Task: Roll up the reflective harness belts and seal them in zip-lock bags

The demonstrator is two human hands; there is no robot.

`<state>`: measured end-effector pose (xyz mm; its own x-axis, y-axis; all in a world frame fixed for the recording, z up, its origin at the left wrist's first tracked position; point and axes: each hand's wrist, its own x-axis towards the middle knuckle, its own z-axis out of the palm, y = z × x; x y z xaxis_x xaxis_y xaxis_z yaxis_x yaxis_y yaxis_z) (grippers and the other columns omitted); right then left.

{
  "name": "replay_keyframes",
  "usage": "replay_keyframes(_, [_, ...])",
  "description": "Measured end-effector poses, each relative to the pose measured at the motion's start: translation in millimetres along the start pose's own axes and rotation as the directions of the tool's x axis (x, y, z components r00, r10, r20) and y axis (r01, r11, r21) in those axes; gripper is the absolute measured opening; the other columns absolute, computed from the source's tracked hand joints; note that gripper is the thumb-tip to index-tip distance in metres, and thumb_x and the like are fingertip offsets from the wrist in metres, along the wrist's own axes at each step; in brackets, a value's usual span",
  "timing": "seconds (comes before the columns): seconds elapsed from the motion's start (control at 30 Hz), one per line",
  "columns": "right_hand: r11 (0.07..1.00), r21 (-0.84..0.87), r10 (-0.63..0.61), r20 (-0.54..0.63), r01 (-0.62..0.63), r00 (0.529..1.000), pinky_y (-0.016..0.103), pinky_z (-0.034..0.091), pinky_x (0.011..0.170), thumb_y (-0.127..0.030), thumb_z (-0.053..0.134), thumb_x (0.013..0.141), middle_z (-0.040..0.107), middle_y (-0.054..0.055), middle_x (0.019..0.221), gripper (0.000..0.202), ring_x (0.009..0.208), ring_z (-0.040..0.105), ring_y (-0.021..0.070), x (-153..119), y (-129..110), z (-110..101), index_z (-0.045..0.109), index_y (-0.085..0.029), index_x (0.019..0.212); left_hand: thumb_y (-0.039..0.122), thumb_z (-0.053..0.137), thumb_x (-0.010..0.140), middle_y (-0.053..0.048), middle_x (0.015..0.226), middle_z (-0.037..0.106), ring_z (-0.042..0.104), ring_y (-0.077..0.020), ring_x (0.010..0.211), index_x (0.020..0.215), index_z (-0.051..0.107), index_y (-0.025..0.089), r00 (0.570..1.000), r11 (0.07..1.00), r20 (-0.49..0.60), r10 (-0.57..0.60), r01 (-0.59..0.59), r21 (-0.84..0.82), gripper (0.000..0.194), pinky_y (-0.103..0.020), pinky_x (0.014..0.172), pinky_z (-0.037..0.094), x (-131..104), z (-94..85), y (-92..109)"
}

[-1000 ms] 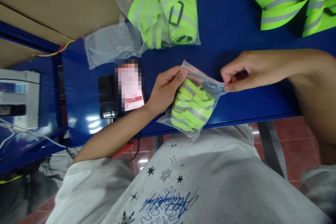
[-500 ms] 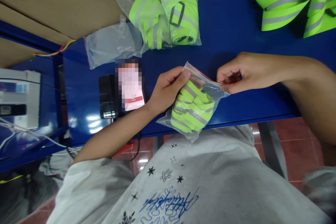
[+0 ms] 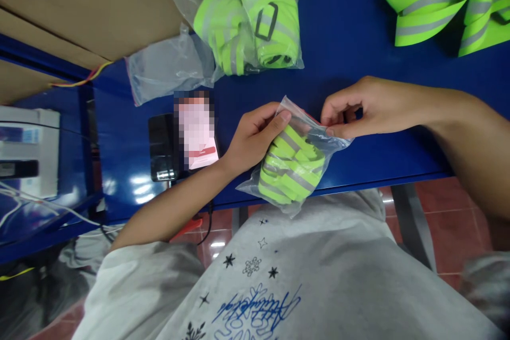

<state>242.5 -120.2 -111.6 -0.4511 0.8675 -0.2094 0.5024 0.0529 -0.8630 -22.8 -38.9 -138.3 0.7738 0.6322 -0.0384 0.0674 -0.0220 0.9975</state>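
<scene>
A clear zip bag (image 3: 292,164) with a folded neon-yellow and grey reflective strap inside hangs over the front edge of the blue table. My left hand (image 3: 255,135) pinches its upper left corner between thumb and fingers. At the bag's top edge, near the right end of the red zip line, my right hand (image 3: 346,111) has thumb and fingers pressed together on the plastic. Two more bags of rolled straps, a left one (image 3: 223,32) and a right one (image 3: 274,24), lie behind, the right one showing a black buckle.
A flat clear bag (image 3: 171,66) lies at the back left. Nearer are a lit phone (image 3: 199,133) and a black device (image 3: 162,146). Loose neon straps (image 3: 430,10) lie at the back right. Cables and a white box (image 3: 43,154) are at far left.
My right hand has moved a little left along the bag's top edge. My left hand keeps its hold on the corner.
</scene>
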Motion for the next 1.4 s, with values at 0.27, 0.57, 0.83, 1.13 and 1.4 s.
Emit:
replay_keyframes(0.27, [0.997, -0.033, -0.063, -0.014, 0.063, 0.998, 0.028, 0.038, 0.061, -0.035, 0.073, 0.088, 0.066, -0.003, 0.069, 0.017, 0.064, 0.056, 0.0117, 5, -3, 6, 0.070, -0.021, 0.080, 0.057, 0.068, 0.102, -0.003, 0.091, 0.079, 0.070, -0.0122, 0.074, 0.100, 0.081, 0.021, 0.997, 0.997, 0.036, 0.064, -0.066, 0.049, 0.038, -0.021, 0.064, 0.055, 2, -1.6, 0])
replay_keyframes(0.57, [0.991, -0.027, -0.130, -0.132, 0.128, 0.983, 0.027, 0.034, 0.058, -0.037, 0.072, 0.091, 0.058, -0.005, 0.064, 0.023, 0.061, 0.050, 0.0103, 9, -6, 17, 0.061, -0.022, 0.078, 0.062, 0.072, 0.097, -0.001, 0.084, 0.074, 0.066, -0.0116, 0.066, 0.099, 0.077, 0.022, 0.996, 0.994, 0.051, 0.073, -0.077, 0.071, 0.041, -0.021, 0.055, 0.052, 2, -0.1, 0])
replay_keyframes(0.83, [0.986, -0.052, -0.161, -0.118, 0.156, 0.980, 0.028, 0.031, 0.058, -0.041, 0.065, 0.099, 0.056, -0.005, 0.066, 0.026, 0.059, 0.047, 0.0096, 12, -13, 26, 0.057, -0.023, 0.082, 0.059, 0.062, 0.105, -0.001, 0.085, 0.074, 0.065, -0.0101, 0.065, 0.097, 0.073, 0.022, 0.986, 0.975, -0.014, 0.165, -0.161, 0.150, 0.040, -0.022, 0.057, 0.051, 2, 0.6, -2])
replay_keyframes(1.13, [0.986, -0.098, -0.152, -0.169, 0.137, 0.974, 0.031, 0.029, 0.059, -0.040, 0.063, 0.098, 0.044, -0.005, 0.060, 0.031, 0.058, 0.040, 0.0120, 17, -17, 34, 0.048, -0.024, 0.077, 0.055, 0.063, 0.105, -0.003, 0.091, 0.077, 0.070, -0.0131, 0.080, 0.095, 0.072, 0.020, 0.984, 0.957, -0.019, 0.179, -0.169, 0.236, 0.038, -0.026, 0.073, 0.055, -6, 1.8, 2])
replay_keyframes(1.4, [0.988, -0.099, -0.139, -0.198, 0.121, 0.970, 0.032, 0.034, 0.061, -0.044, 0.069, 0.096, 0.054, -0.005, 0.064, 0.025, 0.058, 0.046, 0.0128, 15, -17, 35, 0.058, -0.026, 0.082, 0.057, 0.077, 0.095, -0.003, 0.094, 0.078, 0.072, -0.0154, 0.080, 0.094, 0.075, 0.023, 0.988, 0.981, -0.005, 0.153, -0.152, 0.119, 0.034, -0.028, 0.069, 0.057, -2, -1.0, -2])
